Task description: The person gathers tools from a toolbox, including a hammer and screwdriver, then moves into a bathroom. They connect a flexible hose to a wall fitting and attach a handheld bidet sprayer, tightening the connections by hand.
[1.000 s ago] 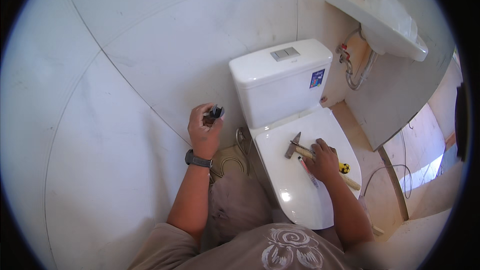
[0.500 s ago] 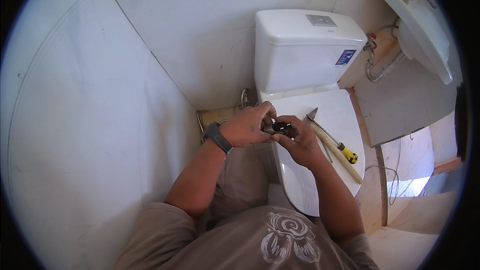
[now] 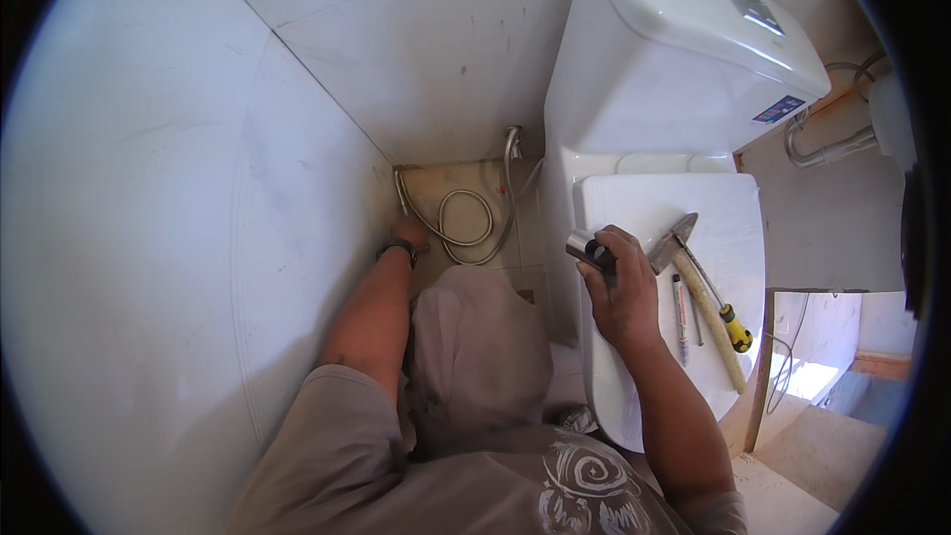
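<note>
My right hand point(image 3: 626, 289) is closed on a small shiny metal fitting with a black, ring-shaped part point(image 3: 591, 249), held above the left side of the white toilet lid point(image 3: 619, 198). Down in the floor corner by the left wall is my left hand point(image 3: 408, 231), close to one end of a flexible silver hose point(image 3: 466, 240). Its fingers are mostly hidden, so whether it touches the hose I cannot tell. The hose lies looped on the tiles, and a length of it rises toward a metal valve point(image 3: 513, 131) on the back wall.
On the lid lie a hammer with a wooden handle point(image 3: 715, 322), a yellow-and-black screwdriver point(image 3: 735, 325), a marker pen point(image 3: 681, 307) and a thin metal rod point(image 3: 696, 315). The toilet tank point(image 3: 654, 59) stands behind. A sink drainpipe point(image 3: 837, 151) is at the right.
My left hand has let go of the metal fitting and moved down to the floor corner. The fitting stays in my right hand. The view has shifted left and lower, showing more of the hose.
</note>
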A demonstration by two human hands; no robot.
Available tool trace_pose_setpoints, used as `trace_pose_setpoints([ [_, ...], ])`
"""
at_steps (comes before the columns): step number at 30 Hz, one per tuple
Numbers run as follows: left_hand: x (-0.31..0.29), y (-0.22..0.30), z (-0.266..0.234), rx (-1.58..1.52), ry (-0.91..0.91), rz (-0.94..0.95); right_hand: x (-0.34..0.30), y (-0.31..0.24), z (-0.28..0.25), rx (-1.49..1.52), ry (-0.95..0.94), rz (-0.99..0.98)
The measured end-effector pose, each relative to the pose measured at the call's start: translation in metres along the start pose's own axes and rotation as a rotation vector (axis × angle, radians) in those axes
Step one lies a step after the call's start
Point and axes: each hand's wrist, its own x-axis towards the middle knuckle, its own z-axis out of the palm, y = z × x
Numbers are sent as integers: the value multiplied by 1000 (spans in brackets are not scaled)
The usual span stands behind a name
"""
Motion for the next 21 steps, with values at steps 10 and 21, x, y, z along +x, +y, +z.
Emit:
trace_pose_setpoints([
  [10, 47, 1, 49, -354, 111, -8, 0, 7, 1, 15, -20, -9],
  [21, -54, 39, -26, -857, 430, -456, -2, 5, -3, 30, 31, -39],
])
